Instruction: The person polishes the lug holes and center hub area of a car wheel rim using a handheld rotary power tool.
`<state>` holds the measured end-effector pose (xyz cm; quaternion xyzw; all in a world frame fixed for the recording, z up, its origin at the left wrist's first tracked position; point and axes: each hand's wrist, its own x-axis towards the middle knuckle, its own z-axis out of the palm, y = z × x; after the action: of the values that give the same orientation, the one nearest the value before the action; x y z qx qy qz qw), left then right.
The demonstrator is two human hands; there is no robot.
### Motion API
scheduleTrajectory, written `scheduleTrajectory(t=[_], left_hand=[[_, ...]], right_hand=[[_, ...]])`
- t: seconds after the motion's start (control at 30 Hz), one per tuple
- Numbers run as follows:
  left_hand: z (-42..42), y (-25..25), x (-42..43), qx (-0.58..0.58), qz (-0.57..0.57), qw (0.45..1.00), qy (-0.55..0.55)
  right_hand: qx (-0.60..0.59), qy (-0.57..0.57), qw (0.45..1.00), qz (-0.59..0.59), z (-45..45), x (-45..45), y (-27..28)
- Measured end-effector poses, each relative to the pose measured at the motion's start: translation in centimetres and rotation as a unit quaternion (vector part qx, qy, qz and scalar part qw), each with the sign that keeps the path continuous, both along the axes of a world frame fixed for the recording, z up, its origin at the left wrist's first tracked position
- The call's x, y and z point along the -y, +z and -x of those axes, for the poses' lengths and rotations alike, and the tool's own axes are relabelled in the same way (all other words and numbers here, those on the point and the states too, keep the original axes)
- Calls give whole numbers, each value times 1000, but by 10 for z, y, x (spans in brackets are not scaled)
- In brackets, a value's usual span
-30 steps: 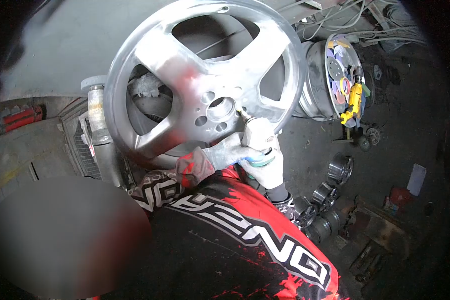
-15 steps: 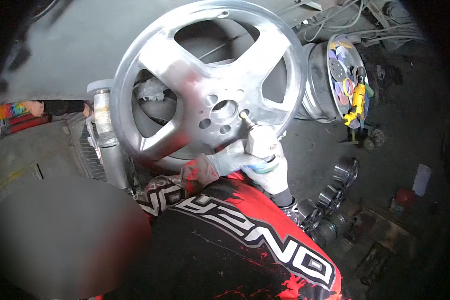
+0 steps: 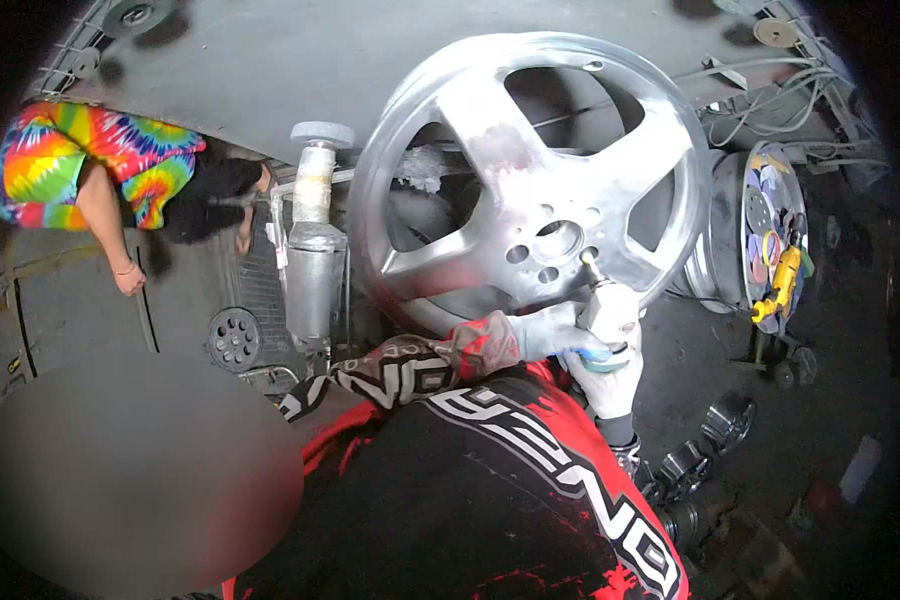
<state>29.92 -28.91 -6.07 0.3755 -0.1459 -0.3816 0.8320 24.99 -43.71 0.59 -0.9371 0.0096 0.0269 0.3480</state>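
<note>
Left of the large metal wheel [image 3: 500, 120], a person in a tie-dye shirt [image 3: 100, 165] is showing well apart from it, and a grey cylindrical machine [image 3: 315, 290] is standing just beside its rim. Near the wheel's lower edge, the gloved left hand [image 3: 548, 332] is gripping the side of a white handheld tool [image 3: 613, 312], whose slim tip is pointing at the wheel's lower-right bolt hole, contact unclear, while the gloved right hand [image 3: 610, 382] is gripping its lower end. Right of the wheel, a yellow power tool [image 3: 782, 283] is lying on a second wheel [image 3: 727, 230].
</note>
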Motion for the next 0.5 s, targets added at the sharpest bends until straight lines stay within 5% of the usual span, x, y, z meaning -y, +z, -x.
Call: scheduleTrajectory(t=[0.13,0.5], left_hand=[[-2,-2,2,-96,65,993,12],[3,17,-4,-63,46,996,31]], right_hand=[[-19,12,1000,-4,-7,6,-11],[-32,-5,997,-65,-3,5,1]])
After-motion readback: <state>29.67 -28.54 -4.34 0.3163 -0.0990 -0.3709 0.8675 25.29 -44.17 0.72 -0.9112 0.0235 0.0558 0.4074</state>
